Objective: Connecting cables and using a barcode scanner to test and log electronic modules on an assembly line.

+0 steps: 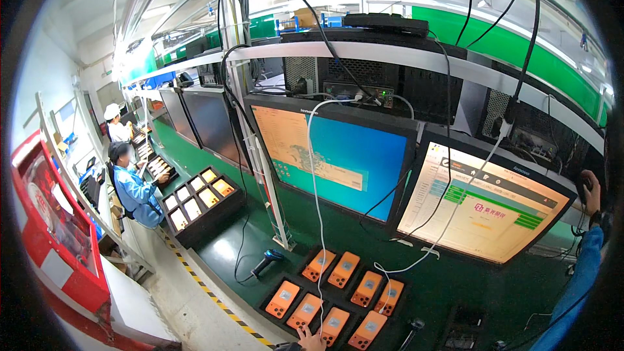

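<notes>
Eight orange handheld devices (pixel 338 299) w/ small grey screens, face up, lie in two slanted rows in a black tray (pixel 270 302) on the green bench, just below the left blue monitor (pixel 331 156). White cable (pixel 314 221) crosses them.

Green bench (pixel 455 286) with orange phones (pixel 343 270)

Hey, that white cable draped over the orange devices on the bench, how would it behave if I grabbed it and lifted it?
The white cable probably hangs floppy: it runs in loose curves down past the monitor. It looks thin, so likely light. It seems to end among the orange devices; if plugged in, pulling could drag one along.
</notes>
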Motion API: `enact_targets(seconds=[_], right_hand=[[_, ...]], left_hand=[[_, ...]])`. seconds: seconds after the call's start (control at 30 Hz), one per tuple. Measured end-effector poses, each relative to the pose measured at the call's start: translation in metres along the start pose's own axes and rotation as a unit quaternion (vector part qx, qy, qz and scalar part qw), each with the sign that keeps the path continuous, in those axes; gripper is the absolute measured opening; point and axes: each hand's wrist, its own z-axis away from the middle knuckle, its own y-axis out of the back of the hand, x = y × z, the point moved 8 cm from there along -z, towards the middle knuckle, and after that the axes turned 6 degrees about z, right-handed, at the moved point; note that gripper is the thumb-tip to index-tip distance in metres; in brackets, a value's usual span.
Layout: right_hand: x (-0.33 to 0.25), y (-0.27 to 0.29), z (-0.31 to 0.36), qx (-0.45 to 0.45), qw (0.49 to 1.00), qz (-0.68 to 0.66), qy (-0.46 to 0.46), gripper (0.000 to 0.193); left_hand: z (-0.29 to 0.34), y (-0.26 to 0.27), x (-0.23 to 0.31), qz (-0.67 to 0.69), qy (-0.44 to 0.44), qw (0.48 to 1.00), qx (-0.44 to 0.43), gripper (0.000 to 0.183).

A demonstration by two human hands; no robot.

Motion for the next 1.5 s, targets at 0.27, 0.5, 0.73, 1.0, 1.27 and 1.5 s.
enact_targets(seconds=[0.27,0.5,0.73,1.0,1.27,1.5], right_hand=[[-0.005,-0.002,-0.003,0.022,1.0,0.011,-0.02,0.054],[-0.013,0.001,-0.003,0.011,0.999,-0.023,-0.02,0.051],[-0.011,0.001,-0.004,0.006,1.0,-0.021,-0.018,0.053],[-0.015,0.005,-0.003,0.043,0.999,-0.017,-0.027,0.047],[-0.01,0.003,-0.004,0.026,0.999,-0.021,-0.031,0.051],[-0.033,0.005,-0.002,0.051,0.998,0.013,-0.019,0.052]], left_hand=[[0.002,-0.01,-0.006,-0.025,-0.061,0.996,0.067,0.033],[0.006,0.012,0.008,-0.077,-0.035,0.987,0.139,0.033],[0.0,0.003,0.0,-0.009,0.023,0.999,-0.036,0.043],[0.001,-0.007,-0.002,-0.078,-0.051,0.993,0.071,0.06],[0.002,-0.018,-0.009,-0.074,-0.037,0.996,0.014,0.065],[0.005,-0.015,-0.01,-0.088,-0.05,0.993,0.062,0.061]])
